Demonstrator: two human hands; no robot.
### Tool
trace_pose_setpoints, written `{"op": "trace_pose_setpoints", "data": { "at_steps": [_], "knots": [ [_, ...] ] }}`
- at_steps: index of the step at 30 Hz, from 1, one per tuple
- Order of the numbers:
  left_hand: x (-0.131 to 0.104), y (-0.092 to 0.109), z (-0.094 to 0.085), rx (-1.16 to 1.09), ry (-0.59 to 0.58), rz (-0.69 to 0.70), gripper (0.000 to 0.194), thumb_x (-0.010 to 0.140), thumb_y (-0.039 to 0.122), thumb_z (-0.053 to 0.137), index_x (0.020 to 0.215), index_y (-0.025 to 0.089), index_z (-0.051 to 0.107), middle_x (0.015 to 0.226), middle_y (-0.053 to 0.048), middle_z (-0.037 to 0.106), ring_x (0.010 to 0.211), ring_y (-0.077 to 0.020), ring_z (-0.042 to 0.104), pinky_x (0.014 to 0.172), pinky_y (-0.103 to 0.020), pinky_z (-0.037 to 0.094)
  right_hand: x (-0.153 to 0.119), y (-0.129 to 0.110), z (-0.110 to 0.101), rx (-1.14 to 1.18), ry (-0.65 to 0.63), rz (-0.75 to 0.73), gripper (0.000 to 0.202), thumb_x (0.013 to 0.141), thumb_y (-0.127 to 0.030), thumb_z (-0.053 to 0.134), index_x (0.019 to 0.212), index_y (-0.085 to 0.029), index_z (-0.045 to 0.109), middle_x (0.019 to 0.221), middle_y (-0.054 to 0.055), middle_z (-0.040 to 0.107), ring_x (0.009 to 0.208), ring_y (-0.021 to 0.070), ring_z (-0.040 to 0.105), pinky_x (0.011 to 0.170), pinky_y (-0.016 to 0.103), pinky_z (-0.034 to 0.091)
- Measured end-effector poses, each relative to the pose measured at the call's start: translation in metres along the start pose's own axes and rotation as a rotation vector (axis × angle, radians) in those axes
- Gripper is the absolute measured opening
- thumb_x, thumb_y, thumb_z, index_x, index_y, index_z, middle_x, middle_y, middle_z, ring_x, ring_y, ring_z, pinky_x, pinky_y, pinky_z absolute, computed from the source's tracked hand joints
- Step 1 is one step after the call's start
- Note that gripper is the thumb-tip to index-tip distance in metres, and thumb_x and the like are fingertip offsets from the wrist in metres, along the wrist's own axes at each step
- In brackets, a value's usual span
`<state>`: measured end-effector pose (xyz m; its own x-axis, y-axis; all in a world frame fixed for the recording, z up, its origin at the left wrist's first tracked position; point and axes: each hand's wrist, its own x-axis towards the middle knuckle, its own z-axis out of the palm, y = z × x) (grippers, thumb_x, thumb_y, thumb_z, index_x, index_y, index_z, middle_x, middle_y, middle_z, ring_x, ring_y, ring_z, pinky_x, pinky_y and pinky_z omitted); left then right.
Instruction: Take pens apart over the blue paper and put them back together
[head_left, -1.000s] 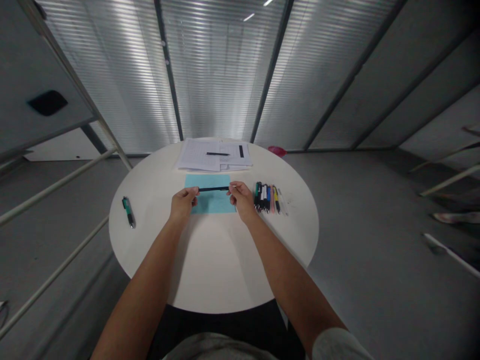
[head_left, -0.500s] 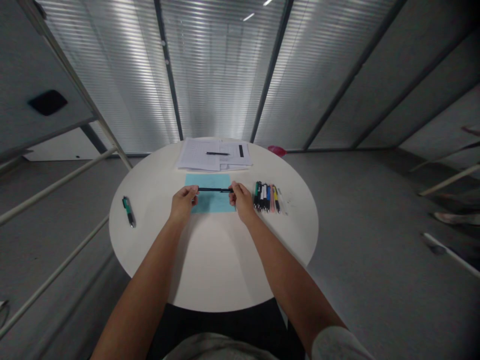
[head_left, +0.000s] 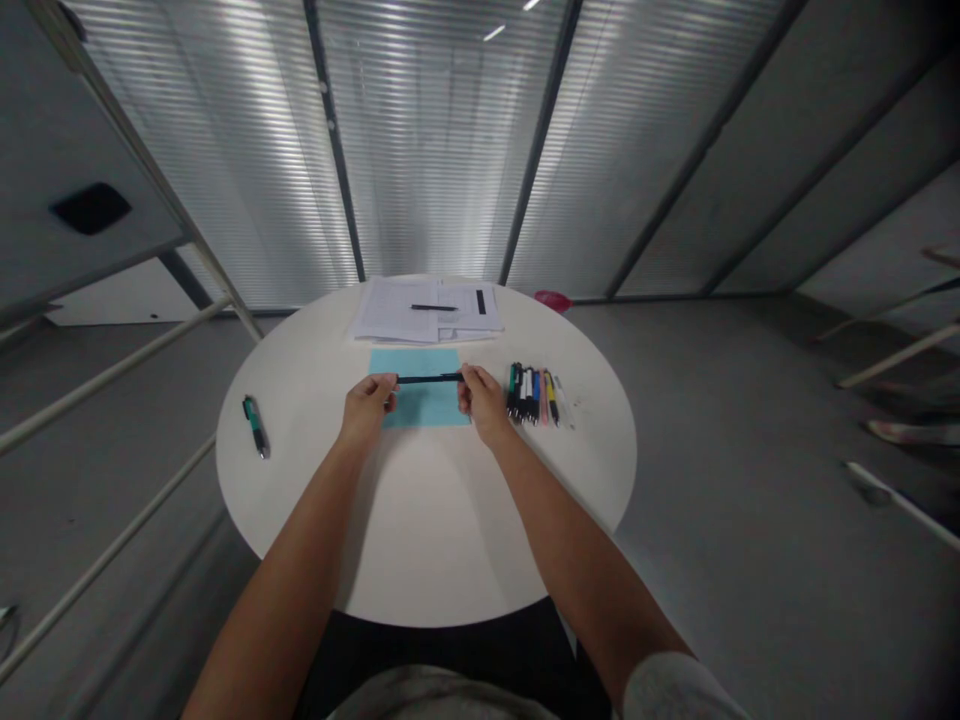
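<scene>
Black and slim, the straight plastic-looking pen (head_left: 429, 379) lay crosswise between your hands over the light-blue rectangular paper sheet (head_left: 420, 410); whether it touched the sheet, you couldn't tell. It was probably light and stiff, perhaps smooth enough to roll, so its two ends made sensible holds. Your left hand's (head_left: 367, 400) grip pinched one end between thumb and fingers; your right hand's (head_left: 484, 400) grip pinched the other. Both forearms reached forward, converging slightly, knuckles outward. Just beside your right hand lay a row of multicoloured slender pens (head_left: 535, 392); well apart, left, a green-and-black pen (head_left: 253, 425). Beyond the sheet, white printed papers (head_left: 394, 312) rested on the round white bench (head_left: 420, 560).
</scene>
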<state>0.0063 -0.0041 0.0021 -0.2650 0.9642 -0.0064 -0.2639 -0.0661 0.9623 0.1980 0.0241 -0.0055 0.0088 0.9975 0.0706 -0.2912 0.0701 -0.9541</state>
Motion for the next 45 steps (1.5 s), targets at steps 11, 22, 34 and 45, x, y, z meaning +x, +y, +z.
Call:
{"op": "trace_pose_setpoints", "data": {
  "at_steps": [11, 22, 34, 45],
  "knots": [
    [-0.0028, 0.0035, 0.0010, 0.026, -0.016, -0.004, 0.037, 0.062, 0.047, 0.077, 0.074, 0.015, 0.063, 0.070, -0.001, 0.058, 0.050, -0.0071, 0.046, 0.050, -0.023, 0.038, -0.0011, -0.0053, 0.0005, 0.047, 0.002, 0.053, 0.029, 0.072, -0.045, 0.065, 0.086, -0.020, 0.057, 0.052, -0.008, 0.051, 0.035, 0.0049, 0.039, 0.033, 0.018, 0.027],
    [-0.0042, 0.0056, 0.0023, 0.031, -0.020, -0.003, 0.034, 0.063, 0.045, 0.075, 0.075, 0.015, 0.063, 0.072, -0.001, 0.058, 0.051, -0.0072, 0.046, 0.050, -0.023, 0.037, -0.0020, -0.0054, 0.0004, 0.047, -0.022, 0.063, 0.033, 0.066, -0.042, 0.070, 0.089, -0.022, 0.056, 0.057, -0.009, 0.052, 0.037, 0.0039, 0.039, 0.035, 0.017, 0.026],
    [-0.0051, 0.0059, 0.0031, 0.054, -0.016, -0.013, 0.036, 0.063, 0.046, 0.074, 0.078, 0.016, 0.063, 0.073, 0.000, 0.058, 0.051, -0.0070, 0.046, 0.051, -0.023, 0.037, -0.0024, -0.0054, 0.0006, 0.050, -0.051, 0.039, 0.030, 0.065, -0.036, 0.070, 0.088, -0.021, 0.057, 0.053, -0.009, 0.052, 0.035, 0.0041, 0.037, 0.035, 0.018, 0.026],
    [-0.0055, 0.0071, 0.0032, 0.013, -0.019, -0.027, 0.037, 0.062, 0.046, 0.076, 0.080, 0.016, 0.064, 0.071, 0.001, 0.058, 0.051, -0.0071, 0.047, 0.050, -0.023, 0.038, -0.0050, -0.0089, 0.0036, 0.000, -0.024, 0.031, 0.032, 0.067, -0.045, 0.071, 0.082, -0.021, 0.056, 0.044, -0.012, 0.040, 0.035, 0.0042, 0.031, 0.035, 0.018, 0.023]
  ]
}}
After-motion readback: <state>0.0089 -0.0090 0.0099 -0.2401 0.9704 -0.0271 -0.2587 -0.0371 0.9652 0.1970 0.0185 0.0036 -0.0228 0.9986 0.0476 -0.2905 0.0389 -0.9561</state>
